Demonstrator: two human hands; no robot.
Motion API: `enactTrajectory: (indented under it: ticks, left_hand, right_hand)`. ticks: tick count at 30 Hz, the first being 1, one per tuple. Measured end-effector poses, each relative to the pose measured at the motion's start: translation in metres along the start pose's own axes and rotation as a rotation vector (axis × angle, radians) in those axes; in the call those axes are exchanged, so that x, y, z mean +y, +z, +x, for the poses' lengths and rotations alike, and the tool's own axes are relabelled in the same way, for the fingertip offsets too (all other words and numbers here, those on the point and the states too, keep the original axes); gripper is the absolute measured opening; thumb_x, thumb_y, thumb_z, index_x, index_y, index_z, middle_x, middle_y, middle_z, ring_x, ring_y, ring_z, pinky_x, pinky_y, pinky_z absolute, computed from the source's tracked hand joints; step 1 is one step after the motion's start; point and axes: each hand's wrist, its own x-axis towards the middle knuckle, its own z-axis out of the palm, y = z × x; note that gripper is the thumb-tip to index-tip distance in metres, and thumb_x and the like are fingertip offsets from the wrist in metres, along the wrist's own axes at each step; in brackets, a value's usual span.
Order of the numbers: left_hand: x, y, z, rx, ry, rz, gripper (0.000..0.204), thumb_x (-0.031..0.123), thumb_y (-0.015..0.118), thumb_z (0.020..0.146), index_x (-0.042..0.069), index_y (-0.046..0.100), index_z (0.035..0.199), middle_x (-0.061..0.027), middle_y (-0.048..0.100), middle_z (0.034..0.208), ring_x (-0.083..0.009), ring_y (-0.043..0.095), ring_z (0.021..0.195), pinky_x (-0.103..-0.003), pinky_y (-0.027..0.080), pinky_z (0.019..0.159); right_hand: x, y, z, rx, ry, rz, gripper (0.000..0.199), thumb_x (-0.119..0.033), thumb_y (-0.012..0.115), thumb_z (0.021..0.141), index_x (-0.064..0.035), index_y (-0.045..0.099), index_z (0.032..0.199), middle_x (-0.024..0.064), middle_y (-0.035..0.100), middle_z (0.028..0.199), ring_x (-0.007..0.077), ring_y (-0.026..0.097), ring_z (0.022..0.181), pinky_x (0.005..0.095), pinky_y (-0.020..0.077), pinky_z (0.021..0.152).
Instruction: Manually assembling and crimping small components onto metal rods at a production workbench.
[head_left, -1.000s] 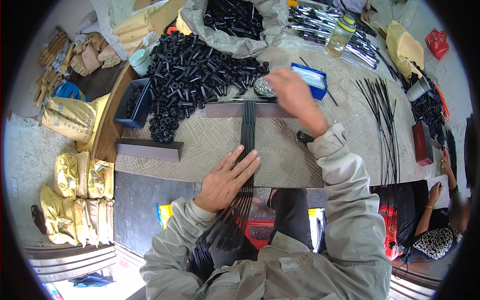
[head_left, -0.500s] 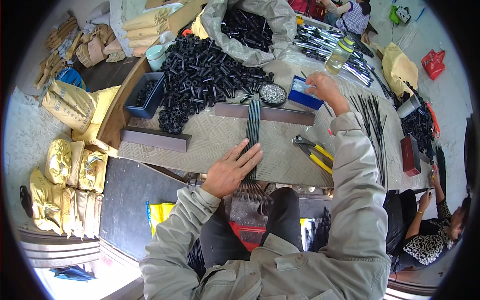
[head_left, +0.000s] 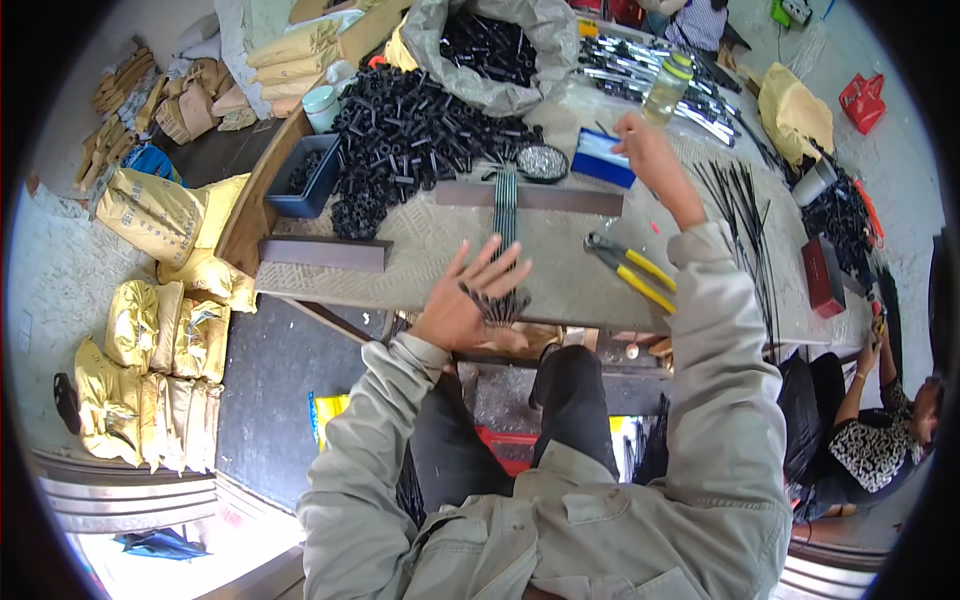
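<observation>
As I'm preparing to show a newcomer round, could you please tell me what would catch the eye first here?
Most likely the great heap of small black parts, spread over the far left of the table. Next come the yellow-handled pliers, lying to the right of a bundle of thin dark rods. The left hand is spread at the bundle's near end.

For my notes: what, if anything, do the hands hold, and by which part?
Left hand: open over the black rod bundle, no grip visible. Right hand: whether it holds anything cannot be told.
</observation>
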Motion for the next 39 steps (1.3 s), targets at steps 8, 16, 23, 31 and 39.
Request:
enactTrajectory:
  ticks: [8, 16, 23, 31, 39]
  left_hand:
    - [0.043, -0.103, 0.023, 0.083, -0.137, -1.263, 0.046, 0.010, 0.065, 0.078, 0.002, 0.050, 0.121, -0.0117, 0.057, 0.114, -0.0168, 0.055, 0.103, -0.028, 0.044, 0.087]
    - [0.057, -0.114, 0.026, 0.203, -0.128, -1.060, 0.026, -0.001, 0.058, 0.082, -0.001, 0.060, 0.108, -0.0103, 0.066, 0.094, -0.0131, 0.061, 0.088, -0.023, 0.048, 0.079]
    - [0.057, -0.112, 0.029, 0.224, -0.117, -1.075, 0.024, 0.000, 0.058, 0.082, -0.001, 0.061, 0.106, -0.0100, 0.066, 0.092, -0.0131, 0.062, 0.085, -0.022, 0.049, 0.076]
    - [0.058, -0.112, 0.028, 0.216, -0.113, -0.996, 0.024, -0.004, 0.058, 0.080, -0.001, 0.061, 0.104, -0.0133, 0.066, 0.087, -0.0161, 0.063, 0.082, -0.025, 0.050, 0.075]
    - [0.055, -0.112, 0.027, 0.232, -0.108, -1.014, 0.022, -0.004, 0.059, 0.080, -0.002, 0.062, 0.101, -0.0120, 0.066, 0.086, -0.0157, 0.063, 0.081, -0.024, 0.050, 0.074]
  right_hand:
    - [-0.234, -0.074, -0.091, 0.003, -0.359, 0.149, 0.015, 0.002, 0.057, 0.079, -0.0047, 0.055, 0.092, 0.0079, 0.055, 0.083, 0.0131, 0.049, 0.055, 0.0213, 0.0376, 0.047]
    - [-0.246, -0.047, -0.102, 0.113, -0.304, -0.079, 0.024, 0.004, 0.061, 0.074, -0.0067, 0.064, 0.096, 0.0051, 0.054, 0.080, 0.0148, 0.048, 0.062, 0.0247, 0.0374, 0.051]
    - [-0.243, -0.042, -0.104, 0.110, -0.180, 0.403, 0.030, 0.004, 0.059, 0.076, -0.0105, 0.065, 0.101, 0.0031, 0.047, 0.073, 0.0154, 0.045, 0.067, 0.0241, 0.0365, 0.056]
    - [-0.239, -0.044, -0.107, 0.206, -0.260, 0.070, 0.043, 0.008, 0.058, 0.067, -0.0148, 0.064, 0.103, 0.0048, 0.047, 0.071, 0.0170, 0.049, 0.059, 0.0273, 0.0402, 0.046]
    - [-0.233, -0.043, -0.099, 0.171, -0.355, 0.096, 0.035, 0.004, 0.060, 0.070, -0.0112, 0.066, 0.101, 0.0041, 0.041, 0.072, 0.0126, 0.045, 0.055, 0.0223, 0.0361, 0.045]
